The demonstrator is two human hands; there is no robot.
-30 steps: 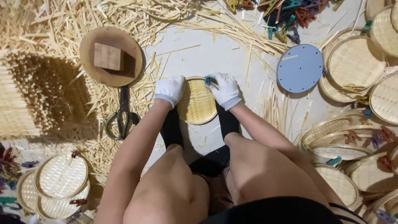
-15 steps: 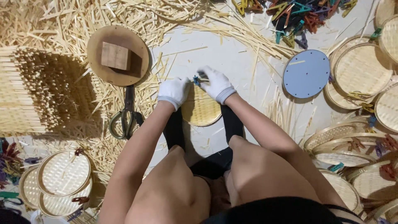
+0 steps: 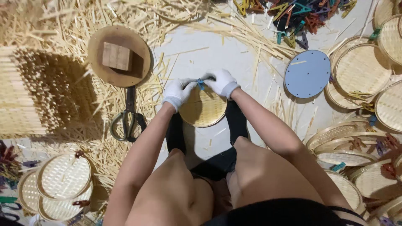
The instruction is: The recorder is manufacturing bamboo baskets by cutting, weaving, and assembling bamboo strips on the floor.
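At the centre of the frame a round tray (image 3: 204,109) lies on the floor (image 3: 234,54), between the person's legs. Both hands meet at its upper edge, the left hand (image 3: 178,93) left of the right hand (image 3: 222,82), with a clip (image 3: 201,84) between them. To the upper left lies a disc (image 3: 119,56) with a block (image 3: 117,56) on it; scissors (image 3: 127,118) lie just below it. A flat disc (image 3: 307,74) lies right of the hands. Stacked trays (image 3: 364,67) fill the right edge, more trays (image 3: 63,184) sit lower left, and a clip pile (image 3: 301,14) lies at the top.
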